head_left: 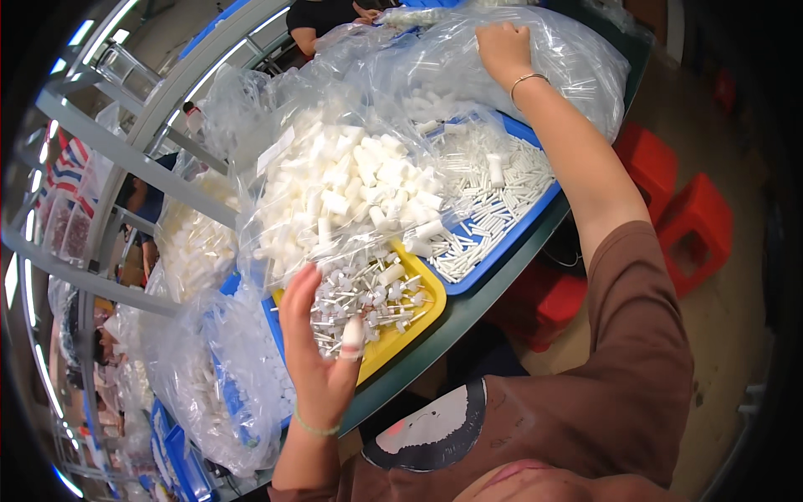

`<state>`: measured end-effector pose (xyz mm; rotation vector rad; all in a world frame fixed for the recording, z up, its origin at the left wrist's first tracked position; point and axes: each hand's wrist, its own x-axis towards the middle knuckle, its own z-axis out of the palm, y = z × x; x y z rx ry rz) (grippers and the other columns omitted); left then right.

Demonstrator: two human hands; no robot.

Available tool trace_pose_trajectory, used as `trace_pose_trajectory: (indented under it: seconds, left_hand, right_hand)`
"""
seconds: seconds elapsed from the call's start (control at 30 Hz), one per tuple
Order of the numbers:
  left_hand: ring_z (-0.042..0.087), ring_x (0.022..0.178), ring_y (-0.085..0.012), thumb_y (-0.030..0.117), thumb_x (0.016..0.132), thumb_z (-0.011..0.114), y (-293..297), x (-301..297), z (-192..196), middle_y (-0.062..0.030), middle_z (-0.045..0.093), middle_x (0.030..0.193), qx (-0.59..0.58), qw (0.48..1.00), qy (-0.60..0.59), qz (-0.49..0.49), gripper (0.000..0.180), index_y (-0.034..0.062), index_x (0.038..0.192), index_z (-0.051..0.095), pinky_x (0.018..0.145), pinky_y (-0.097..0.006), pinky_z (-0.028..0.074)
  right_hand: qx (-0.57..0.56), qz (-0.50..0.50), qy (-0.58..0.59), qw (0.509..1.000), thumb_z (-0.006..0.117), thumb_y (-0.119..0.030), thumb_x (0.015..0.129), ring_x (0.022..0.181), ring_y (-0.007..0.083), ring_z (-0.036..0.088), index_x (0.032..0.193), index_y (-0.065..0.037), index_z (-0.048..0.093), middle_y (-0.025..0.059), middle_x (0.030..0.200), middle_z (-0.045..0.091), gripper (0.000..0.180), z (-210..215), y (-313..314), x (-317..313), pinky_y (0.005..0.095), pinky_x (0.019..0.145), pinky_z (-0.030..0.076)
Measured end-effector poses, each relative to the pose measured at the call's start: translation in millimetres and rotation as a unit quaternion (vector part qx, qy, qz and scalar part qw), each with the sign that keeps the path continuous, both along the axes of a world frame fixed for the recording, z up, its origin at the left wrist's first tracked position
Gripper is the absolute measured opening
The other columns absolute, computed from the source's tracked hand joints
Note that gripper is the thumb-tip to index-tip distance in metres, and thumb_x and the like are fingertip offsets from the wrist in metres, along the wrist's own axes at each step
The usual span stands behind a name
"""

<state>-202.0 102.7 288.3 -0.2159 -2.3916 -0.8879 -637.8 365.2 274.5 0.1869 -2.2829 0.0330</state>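
Observation:
My right hand is stretched to the far side, its fingers closed on the film of a large clear plastic bag. Nearer to me, my left hand is raised with fingers and thumb apart, holding nothing; white tape wraps its thumb. Just behind it, a yellow tray bears small white parts with thin pins. Chunky white cylindrical pieces are heaped in an opened clear bag beyond. To their right, a blue tray contains many thin white rods and a few thicker cylinders.
A green tabletop edge runs along my side. More clear bags and blue trays stand at left, beside a grey metal frame. Red stools stand on the floor at right. Another person's arm shows at the far side.

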Motion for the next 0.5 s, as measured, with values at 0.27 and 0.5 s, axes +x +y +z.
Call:
trace_pose_trajectory:
  seconds: [0.27, 0.5]
  left_hand:
    - [0.02, 0.142, -0.0449, 0.018, 0.069, 0.082, 46.9, -255.2, 16.6, -0.0233, 0.024, 0.153, -0.146, 0.986, 0.074, 0.024, 0.093, 0.008, 0.146, 0.031, 0.114, -0.046, 0.028]
    - [0.064, 0.098, -0.0328, 0.021, 0.082, 0.07, 6.0, -386.4, 19.5, -0.0197, 0.066, 0.105, -0.275, 0.954, -0.022, 0.115, 0.036, 0.0084, 0.114, 0.062, 0.09, -0.043, 0.048]
  right_hand:
    - [-0.162, 0.043, -0.017, 0.986, 0.057, -0.023, 0.086, 0.094, 0.0336, 0.065, 0.094, -0.01, 0.065, 0.013, 0.092, 0.071, 0.018, 9.5, 7.5, -2.7, 0.0498, 0.082, 0.041]
    - [-0.196, 0.049, -0.014, 0.979, 0.057, -0.024, 0.086, 0.092, 0.0341, 0.066, 0.093, -0.01, 0.064, 0.0149, 0.09, 0.07, 0.017, 7.2, 4.4, -13.5, 0.0498, 0.082, 0.042]
